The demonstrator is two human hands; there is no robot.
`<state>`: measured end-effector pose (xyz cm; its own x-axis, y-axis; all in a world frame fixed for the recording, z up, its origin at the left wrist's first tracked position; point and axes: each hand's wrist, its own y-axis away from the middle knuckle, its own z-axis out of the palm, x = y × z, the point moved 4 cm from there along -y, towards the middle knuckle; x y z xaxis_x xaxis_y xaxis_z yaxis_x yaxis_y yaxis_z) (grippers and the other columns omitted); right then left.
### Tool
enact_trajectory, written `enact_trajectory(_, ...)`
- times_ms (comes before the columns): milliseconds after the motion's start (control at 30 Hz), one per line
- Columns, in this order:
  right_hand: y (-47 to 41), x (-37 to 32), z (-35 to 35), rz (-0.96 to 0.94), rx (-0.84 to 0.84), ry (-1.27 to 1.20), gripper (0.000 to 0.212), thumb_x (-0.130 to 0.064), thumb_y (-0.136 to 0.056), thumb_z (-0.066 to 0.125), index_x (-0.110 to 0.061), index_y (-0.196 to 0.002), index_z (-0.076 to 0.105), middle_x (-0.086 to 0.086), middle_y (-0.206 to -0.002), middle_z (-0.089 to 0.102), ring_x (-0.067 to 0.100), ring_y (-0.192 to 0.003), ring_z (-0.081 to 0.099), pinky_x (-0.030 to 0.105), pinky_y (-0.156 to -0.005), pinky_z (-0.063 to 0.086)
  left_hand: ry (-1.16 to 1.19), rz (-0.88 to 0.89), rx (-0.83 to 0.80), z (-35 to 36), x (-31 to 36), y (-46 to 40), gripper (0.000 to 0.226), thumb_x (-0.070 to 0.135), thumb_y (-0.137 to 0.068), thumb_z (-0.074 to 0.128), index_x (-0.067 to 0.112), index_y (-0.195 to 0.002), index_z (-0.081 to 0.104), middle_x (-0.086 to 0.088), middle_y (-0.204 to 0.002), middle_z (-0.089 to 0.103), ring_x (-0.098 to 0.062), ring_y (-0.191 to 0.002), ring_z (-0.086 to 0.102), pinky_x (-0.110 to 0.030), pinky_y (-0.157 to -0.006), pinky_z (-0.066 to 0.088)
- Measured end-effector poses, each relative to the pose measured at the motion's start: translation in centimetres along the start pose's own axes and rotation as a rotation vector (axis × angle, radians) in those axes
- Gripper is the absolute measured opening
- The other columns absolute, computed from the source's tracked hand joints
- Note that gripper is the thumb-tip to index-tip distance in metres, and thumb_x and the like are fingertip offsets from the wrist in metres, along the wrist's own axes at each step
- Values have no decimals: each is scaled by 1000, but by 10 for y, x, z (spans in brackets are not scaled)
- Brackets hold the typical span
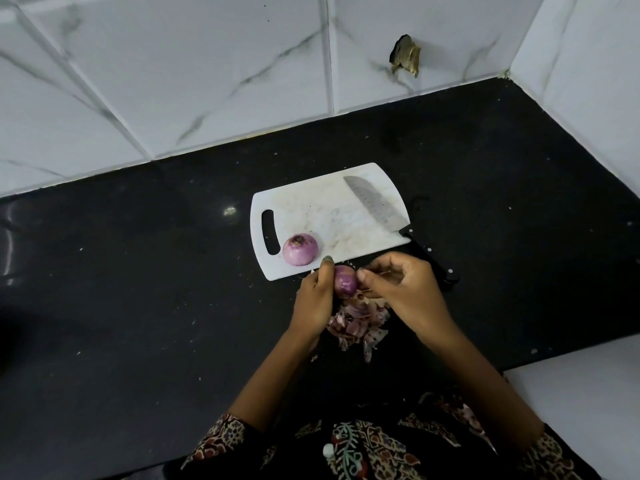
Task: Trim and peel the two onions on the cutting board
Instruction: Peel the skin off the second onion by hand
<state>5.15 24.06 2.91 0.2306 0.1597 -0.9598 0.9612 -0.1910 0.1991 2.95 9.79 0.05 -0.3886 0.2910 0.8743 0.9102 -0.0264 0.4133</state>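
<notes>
A peeled purple onion (300,249) sits on the white cutting board (329,216), near its handle slot at the front left. Just off the board's front edge, my left hand (313,301) grips a second, smaller purple onion (345,281). My right hand (398,289) is against that onion's right side, its fingertips pinching at the skin. A pile of onion peels (356,323) lies on the counter under both hands. A knife (381,207) with a black handle rests across the board's right end, blade on the board.
The black stone counter (138,289) stretches around the board. White marble-look wall tiles (173,64) rise behind and at the right; one tile has a broken hole (405,58). The knife handle (429,258) overhangs the board close to my right hand.
</notes>
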Motion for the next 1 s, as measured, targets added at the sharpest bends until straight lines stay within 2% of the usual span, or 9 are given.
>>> enact_trajectory(133, -6, 17, -13, 88, 123, 95, 11, -8, -84, 68, -13, -77, 61, 8, -73, 67, 21, -62, 68, 43, -65, 59, 19, 26, -41, 1, 2, 2, 62, 44, -101, 31, -8, -89, 62, -19, -80, 66, -19, -75, 59, -31, -75, 43)
enact_trajectory(200, -7, 18, -13, 89, 45, 198, 16, -3, -86, 63, -18, -80, 62, 3, -81, 69, 17, -72, 68, 38, -72, 59, -4, 56, -45, 3, 3, 4, 56, 41, -101, 32, -1, -81, 62, -14, -77, 63, -17, -73, 57, -31, -73, 42)
enact_trajectory(300, -5, 7, -9, 55, -43, 156, 22, -1, -85, 62, -22, -88, 67, 0, -96, 70, 6, -86, 66, 18, -76, 52, -40, 126, -26, 3, 5, 4, 47, 43, -94, 33, 9, -70, 55, -12, -72, 59, -17, -70, 54, -34, -70, 41)
enact_trajectory(400, 1, -6, -1, 54, -137, 9, 14, -14, -79, 74, -22, -91, 70, -2, -90, 73, 9, -84, 70, 22, -76, 56, -63, 170, -27, 2, 9, 5, 36, 41, -88, 31, 18, -67, 48, -6, -67, 54, -17, -68, 51, -36, -67, 40)
enact_trajectory(600, 3, -11, 2, -23, -64, 122, 20, -11, -69, 77, -28, -74, 69, -5, -73, 72, 5, -70, 68, 22, -67, 56, -82, 201, -45, 2, 11, 7, 32, 43, -84, 31, 28, -63, 49, 5, -61, 53, -17, -64, 46, -36, -64, 37)
enact_trajectory(667, 3, -10, 2, -42, -34, 122, 22, -5, -69, 74, -26, -72, 70, -4, -70, 72, 7, -67, 69, 23, -65, 55, -85, 218, -50, 1, 10, 6, 48, 52, -82, 27, 17, -75, 59, -9, -73, 62, -29, -73, 55, -42, -69, 44)
enact_trajectory(767, 3, -8, -1, -22, 5, 62, 22, 0, -71, 69, -22, -72, 72, -2, -68, 72, 10, -66, 69, 26, -65, 56, -84, 232, -70, 1, 8, 4, 64, 56, -82, 25, 0, -86, 56, -22, -86, 63, -38, -86, 58, -50, -78, 47)
enact_trajectory(900, 0, 2, -4, 27, 84, 72, 13, -2, -73, 70, -15, -75, 68, 3, -70, 70, 17, -67, 67, 37, -68, 58, -40, 185, -144, 4, 10, 5, 49, 42, -92, 28, 11, -92, 67, -12, -93, 69, -26, -92, 64, -42, -87, 50)
enact_trajectory(1000, -1, 11, -12, 21, 158, 227, 8, -4, -75, 69, -11, -74, 66, 2, -69, 68, 17, -68, 66, 37, -67, 54, 75, 81, -186, 4, 2, 5, 45, 40, -95, 26, 27, -96, 69, -9, -107, 67, -23, -102, 64, -40, -93, 52)
